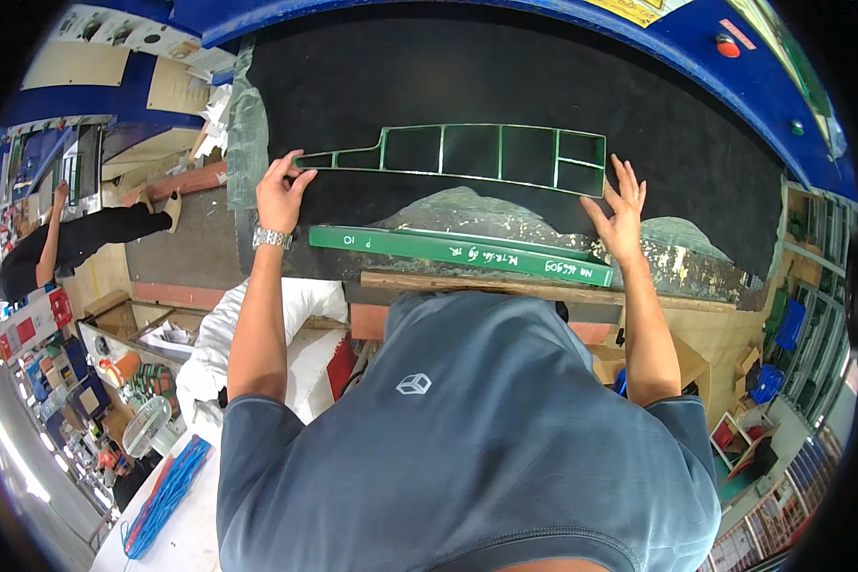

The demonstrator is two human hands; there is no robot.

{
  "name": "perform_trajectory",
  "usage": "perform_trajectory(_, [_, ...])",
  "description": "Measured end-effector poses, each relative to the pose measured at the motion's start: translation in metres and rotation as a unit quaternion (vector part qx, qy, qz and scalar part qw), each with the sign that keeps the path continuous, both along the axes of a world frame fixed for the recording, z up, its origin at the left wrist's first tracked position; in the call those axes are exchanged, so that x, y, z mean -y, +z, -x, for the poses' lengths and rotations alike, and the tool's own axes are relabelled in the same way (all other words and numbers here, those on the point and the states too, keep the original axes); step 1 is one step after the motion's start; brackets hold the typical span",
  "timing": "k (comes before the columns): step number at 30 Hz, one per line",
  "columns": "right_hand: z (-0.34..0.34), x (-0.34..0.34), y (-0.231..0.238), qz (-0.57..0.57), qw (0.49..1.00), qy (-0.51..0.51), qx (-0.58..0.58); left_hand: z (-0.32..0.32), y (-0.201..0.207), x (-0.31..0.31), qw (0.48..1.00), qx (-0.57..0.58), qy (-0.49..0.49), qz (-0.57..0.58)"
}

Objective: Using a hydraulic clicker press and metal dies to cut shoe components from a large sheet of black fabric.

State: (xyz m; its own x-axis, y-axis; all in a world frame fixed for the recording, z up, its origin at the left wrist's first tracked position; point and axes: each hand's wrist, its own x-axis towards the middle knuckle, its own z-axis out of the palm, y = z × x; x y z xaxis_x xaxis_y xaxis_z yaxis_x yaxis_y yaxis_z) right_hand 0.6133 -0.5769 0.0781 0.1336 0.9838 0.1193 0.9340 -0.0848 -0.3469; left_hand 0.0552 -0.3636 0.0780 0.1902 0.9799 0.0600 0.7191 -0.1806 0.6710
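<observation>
Pinching the slim tip of the green frame (500,153) in left grip (279,202), with thumb on the near side and fingers beyond. Spread about the broad, squared end with right grip (622,217), thumb at the near corner; cannot tell whether clasping or only touching. Lying on the black sheet (334,76), with long axis running left to right, slim end pointing left and stepped shoulder on the far side. Nearer, apart, aligned roughly likewise: green bar (458,255), just beside the wooden strip (543,290).
</observation>
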Motion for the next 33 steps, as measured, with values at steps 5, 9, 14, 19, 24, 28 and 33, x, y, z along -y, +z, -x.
perform_trajectory(5, [0.001, 0.000, 0.004, 0.003, 1.000, -0.005, 0.007, -0.002, 0.002, 0.002, 1.000, -0.012, 0.009, -0.007])
perform_trajectory(9, [0.003, -0.003, 0.009, -0.003, 1.000, 0.001, 0.000, 0.011, 0.002, -0.002, 0.999, 0.032, -0.026, -0.006])
perform_trajectory(14, [0.000, 0.001, 0.010, 0.011, 1.000, -0.009, -0.014, -0.061, 0.096, 0.025, 0.976, -0.150, -0.139, -0.080])
perform_trajectory(19, [-0.008, 0.003, 0.013, 0.006, 0.998, 0.005, -0.064, -0.156, 0.095, 0.088, 0.908, 0.004, -0.414, 0.063])
perform_trajectory(24, [-0.022, 0.009, 0.021, -0.036, 0.978, -0.031, -0.202, -0.204, 0.053, 0.098, 0.854, -0.028, -0.483, 0.193])
perform_trajectory(28, [-0.028, 0.024, 0.031, -0.076, 0.956, -0.095, -0.267, -0.197, 0.048, 0.092, 0.836, 0.056, -0.458, 0.298])
perform_trajectory(33, [-0.033, 0.042, 0.051, -0.139, 0.898, -0.207, -0.361, -0.175, 0.126, 0.083, 0.856, 0.178, -0.369, 0.316])
